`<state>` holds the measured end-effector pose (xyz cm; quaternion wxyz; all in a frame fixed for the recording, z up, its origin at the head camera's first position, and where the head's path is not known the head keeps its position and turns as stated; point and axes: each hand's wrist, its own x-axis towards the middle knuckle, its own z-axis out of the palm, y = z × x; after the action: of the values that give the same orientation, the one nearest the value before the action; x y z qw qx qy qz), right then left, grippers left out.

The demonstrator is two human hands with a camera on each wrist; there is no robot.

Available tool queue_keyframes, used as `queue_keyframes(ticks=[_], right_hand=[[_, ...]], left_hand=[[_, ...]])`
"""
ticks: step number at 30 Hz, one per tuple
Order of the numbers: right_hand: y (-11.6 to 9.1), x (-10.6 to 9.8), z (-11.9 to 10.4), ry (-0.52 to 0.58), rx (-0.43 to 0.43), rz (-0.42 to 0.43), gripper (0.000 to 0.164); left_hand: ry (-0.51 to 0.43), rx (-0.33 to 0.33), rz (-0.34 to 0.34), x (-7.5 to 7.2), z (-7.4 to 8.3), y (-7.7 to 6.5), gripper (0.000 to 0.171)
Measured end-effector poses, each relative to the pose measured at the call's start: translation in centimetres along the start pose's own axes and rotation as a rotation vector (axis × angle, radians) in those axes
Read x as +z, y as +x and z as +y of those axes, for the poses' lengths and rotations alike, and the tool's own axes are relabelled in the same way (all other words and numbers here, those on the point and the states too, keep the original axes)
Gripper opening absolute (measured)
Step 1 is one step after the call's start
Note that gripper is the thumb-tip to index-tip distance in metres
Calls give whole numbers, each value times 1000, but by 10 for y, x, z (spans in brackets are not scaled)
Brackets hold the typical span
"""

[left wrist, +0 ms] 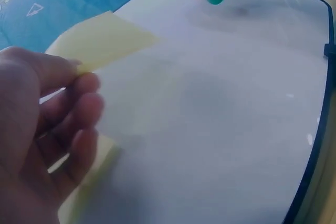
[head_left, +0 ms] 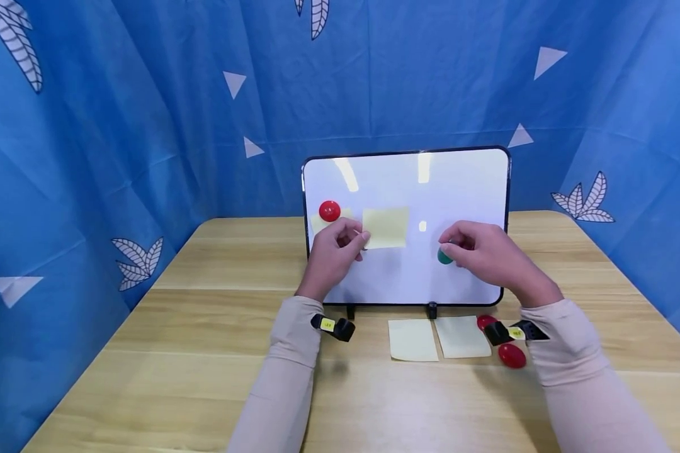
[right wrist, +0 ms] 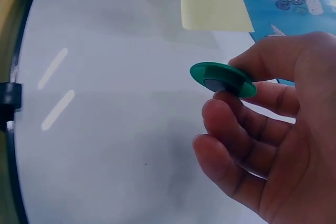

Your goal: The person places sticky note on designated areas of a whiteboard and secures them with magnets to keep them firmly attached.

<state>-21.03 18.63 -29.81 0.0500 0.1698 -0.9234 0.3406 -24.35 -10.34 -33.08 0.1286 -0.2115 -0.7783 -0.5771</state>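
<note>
A whiteboard (head_left: 408, 277) stands upright on the table. My left hand (head_left: 340, 248) pinches a yellow sticky note (head_left: 386, 228) by its left edge, in front of the board's left half. Between the thumb and fingers of my right hand (head_left: 481, 251) is a round green magnet (right wrist: 223, 78), its dark back showing in the right wrist view. That magnet is apart from the note. Another yellow note (head_left: 319, 221) lies against the board at the left, under a red magnet (head_left: 330, 211), partly hidden by my left hand.
Two pale yellow notes (head_left: 412, 340) (head_left: 463, 337) lie on the table (head_left: 204, 352) before the board. Two red magnets (head_left: 512, 356) (head_left: 485, 321) lie beside them, near my right wrist. Small black feet (head_left: 432, 310) hold up the board, and a blue curtain (head_left: 374, 82) hangs behind.
</note>
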Motion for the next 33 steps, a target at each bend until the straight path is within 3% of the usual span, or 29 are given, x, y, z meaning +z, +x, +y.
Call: queue_keyframes(ticks=[7, 19, 24, 33], right_hand=[[8, -6, -3, 27, 5, 1, 18], [28, -2, -21, 126, -20, 48, 24], [31, 6, -26, 161, -39, 129, 20], [36, 23, -32, 261, -162, 316, 22]], left_hand=[[-8, 28, -19, 10, -2, 0, 15], [24, 31, -11, 7, -3, 4, 17], [18, 30, 2, 7, -4, 4, 15], [53, 22, 25, 8, -4, 7, 13]])
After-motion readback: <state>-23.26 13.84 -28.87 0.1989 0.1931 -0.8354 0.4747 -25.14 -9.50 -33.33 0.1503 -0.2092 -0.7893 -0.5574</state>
